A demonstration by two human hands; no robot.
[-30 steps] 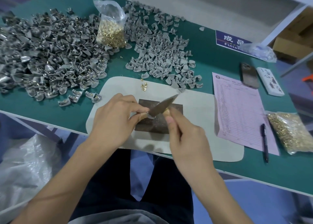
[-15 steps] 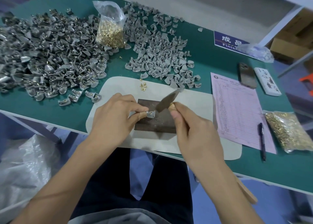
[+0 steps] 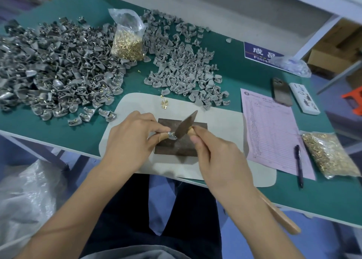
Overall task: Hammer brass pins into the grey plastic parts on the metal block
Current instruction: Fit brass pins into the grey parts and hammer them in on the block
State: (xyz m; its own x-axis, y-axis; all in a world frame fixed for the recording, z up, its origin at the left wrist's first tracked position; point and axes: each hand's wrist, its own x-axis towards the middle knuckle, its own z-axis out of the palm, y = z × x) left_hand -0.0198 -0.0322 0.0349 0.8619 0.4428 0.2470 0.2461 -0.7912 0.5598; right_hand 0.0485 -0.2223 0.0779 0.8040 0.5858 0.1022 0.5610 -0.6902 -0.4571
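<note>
Left hand (image 3: 133, 139) curled, thumb and forefinger pinching a small grey plastic part (image 3: 171, 135) against the dark, scuffed metal block (image 3: 182, 147). Right hand (image 3: 221, 160) wrapped round the pale wooden handle (image 3: 282, 217) of a hammer, close under its head, with the handle's free end sticking out past the wrist. Hammer head (image 3: 185, 126) a flat, dull-grey wedge tapering to a point, tilted up and away, lower end right at the pinched part; contact hard to judge. Block rectangular, matte brown-black, lying on a smooth off-white mat (image 3: 221, 121) with rounded corners, at the near edge of the green-topped bench (image 3: 235, 70).

A few loose brass pins (image 3: 165, 102), shiny and short, on the mat just beyond the block. Beyond that, a spread of plain grey moulded parts (image 3: 186, 70), shell-shaped and matte. To the left a larger heap of similar parts (image 3: 54, 70), many with a glint of brass. Between the two heaps an upright clear plastic bag (image 3: 128, 41), crinkled, full of brass pins. To the right a pink printed form (image 3: 272, 129) with a black pen (image 3: 299, 164) on it, and a flat clear bag of brass pins (image 3: 329, 154) beside it.
</note>
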